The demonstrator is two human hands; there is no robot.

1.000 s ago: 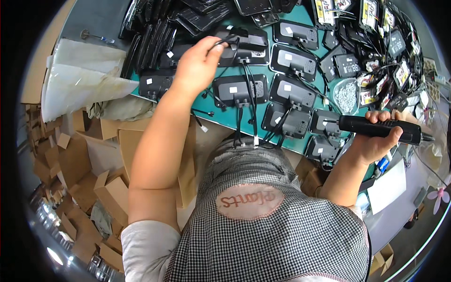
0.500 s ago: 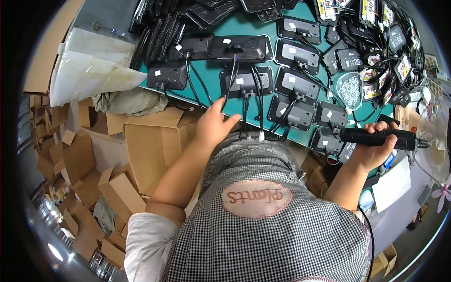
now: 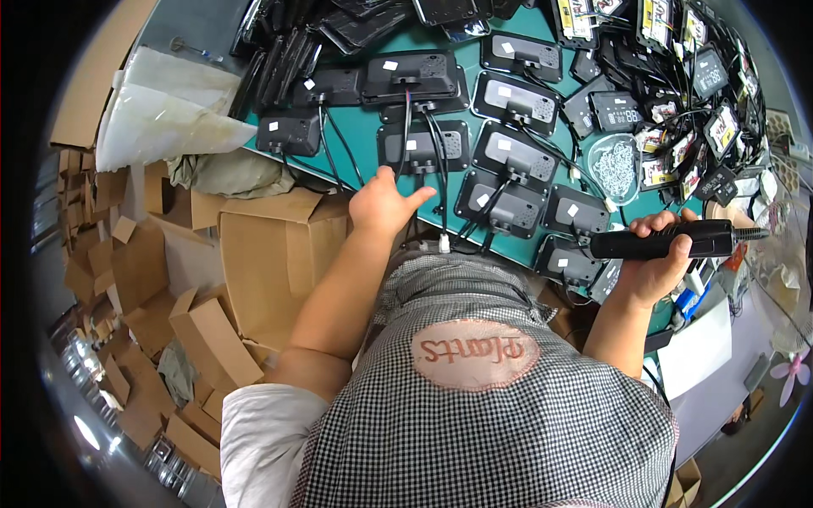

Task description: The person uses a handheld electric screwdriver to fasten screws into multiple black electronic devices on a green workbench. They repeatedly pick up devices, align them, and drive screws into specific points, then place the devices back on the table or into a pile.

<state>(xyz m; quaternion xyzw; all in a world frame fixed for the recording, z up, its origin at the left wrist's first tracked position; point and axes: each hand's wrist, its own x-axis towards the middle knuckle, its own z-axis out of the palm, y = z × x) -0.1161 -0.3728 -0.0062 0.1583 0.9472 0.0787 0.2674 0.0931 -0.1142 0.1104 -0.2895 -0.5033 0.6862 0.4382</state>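
My left hand (image 3: 383, 206) is at the table's front edge, thumb stretched away from the index finger. Its fingertips are beside the black cables hanging from a black display unit (image 3: 412, 74) with thin coloured wires; the other fingers are partly hidden. That unit lies tilted on top of another black unit (image 3: 449, 97). Just beyond the hand is a further black unit (image 3: 430, 146) with a white sticker. My right hand (image 3: 654, 269) is wrapped around a black electric screwdriver (image 3: 660, 240), held level above the table's right side, its coiled cord end pointing right.
More black units (image 3: 511, 151) lie in rows on the green table (image 3: 345, 127). A clear dish of small screws (image 3: 616, 169) stands to their right, by a heap of wired display boards (image 3: 677, 144). Black casings (image 3: 364, 25) are piled behind. Open cardboard boxes (image 3: 271, 271) fill the left.
My left hand has moved slightly forward and right relative to the table. The wired unit has shifted a little away from me, showing more of the unit below. The screwdriver stays in my right hand.
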